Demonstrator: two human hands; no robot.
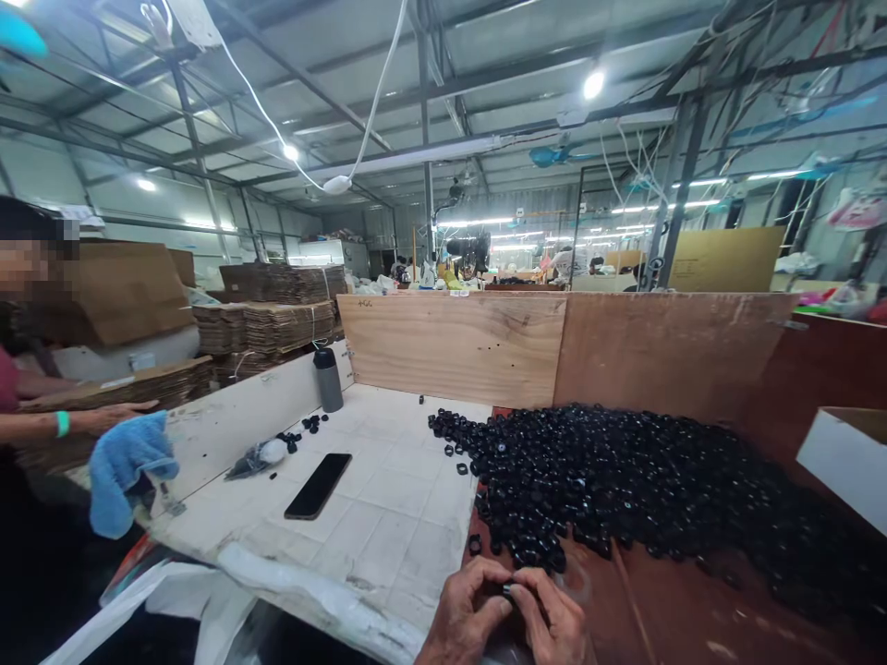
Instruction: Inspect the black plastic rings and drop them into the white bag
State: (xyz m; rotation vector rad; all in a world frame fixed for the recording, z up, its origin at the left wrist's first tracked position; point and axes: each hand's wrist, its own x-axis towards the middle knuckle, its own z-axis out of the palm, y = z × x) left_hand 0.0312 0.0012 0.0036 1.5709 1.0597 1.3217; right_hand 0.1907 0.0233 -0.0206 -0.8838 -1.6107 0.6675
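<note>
At the bottom middle, my left hand (466,611) and my right hand (552,617) meet fingertip to fingertip. Between them they pinch a small black part (508,587), mostly covered by the fingers; its exact kind does not show. Just beyond the hands spreads a big heap of small, shiny black ring-like parts (596,471) on the reddish-brown tabletop (683,600). One loose black ring (475,544) lies at the heap's near left edge, close to my left hand.
On the white left tabletop (394,517) lie a phone (318,487), a small bag (258,456) and a grey bottle (328,380). Wooden boards (454,346) wall the back. A white box (845,471) stands right; a blue cloth (131,471) hangs left, beside another person's hand (115,417).
</note>
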